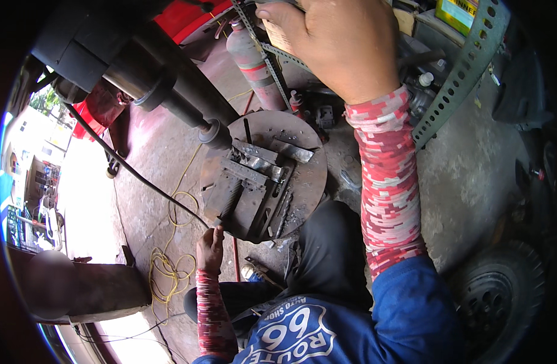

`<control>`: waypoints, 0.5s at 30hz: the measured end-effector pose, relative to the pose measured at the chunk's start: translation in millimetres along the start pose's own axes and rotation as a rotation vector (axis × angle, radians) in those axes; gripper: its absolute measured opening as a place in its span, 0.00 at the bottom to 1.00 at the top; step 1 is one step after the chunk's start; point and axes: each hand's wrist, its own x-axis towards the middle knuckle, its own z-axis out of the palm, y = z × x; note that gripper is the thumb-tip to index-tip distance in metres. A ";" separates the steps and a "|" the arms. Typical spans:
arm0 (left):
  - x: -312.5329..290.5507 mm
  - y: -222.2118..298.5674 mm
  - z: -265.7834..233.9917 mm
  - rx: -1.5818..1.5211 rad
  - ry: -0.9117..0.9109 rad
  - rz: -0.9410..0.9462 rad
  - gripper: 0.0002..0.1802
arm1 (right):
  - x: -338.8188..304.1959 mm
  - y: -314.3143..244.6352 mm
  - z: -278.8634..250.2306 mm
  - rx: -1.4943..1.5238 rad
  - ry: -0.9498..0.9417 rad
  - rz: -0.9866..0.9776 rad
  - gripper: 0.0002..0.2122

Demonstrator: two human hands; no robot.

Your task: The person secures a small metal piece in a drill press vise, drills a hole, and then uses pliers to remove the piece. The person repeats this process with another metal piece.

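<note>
Low in front of me, my left hand (210,247) is closed at the outer end of the screw of a drill press vise (254,188); the handle is hidden by the fingers. A black cable or rod (139,173) curves down to that hand. A shiny metal piece (260,165) sits between the vise jaws. The drill press chuck (215,134) hangs over the far left side of the vise. My right hand (351,45) is raised high, thumb pressed along a tan, block-like thing (278,35); its fingers and the thing's far part are hidden.
Metal chips and a loose flat metal bar (295,151) lie on the round drill table (312,182). Perforated steel angle (460,73) stands at right, a gas cylinder (254,64) behind, a tyre (503,291) at lower right. Yellow cord (166,270) coils on the floor.
</note>
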 end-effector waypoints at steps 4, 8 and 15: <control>-1.6 5.6 -3.9 -0.028 -0.021 -0.009 0.33 | 2.2 -1.0 1.4 -0.022 0.070 -0.065 0.12; -0.7 5.1 -3.8 -0.005 -0.023 -0.048 0.33 | -0.5 -0.2 4.9 -0.117 0.123 -0.154 0.12; 1.9 -5.8 2.9 -0.042 0.060 0.063 0.32 | -3.8 -5.4 13.2 0.040 0.110 -0.206 0.11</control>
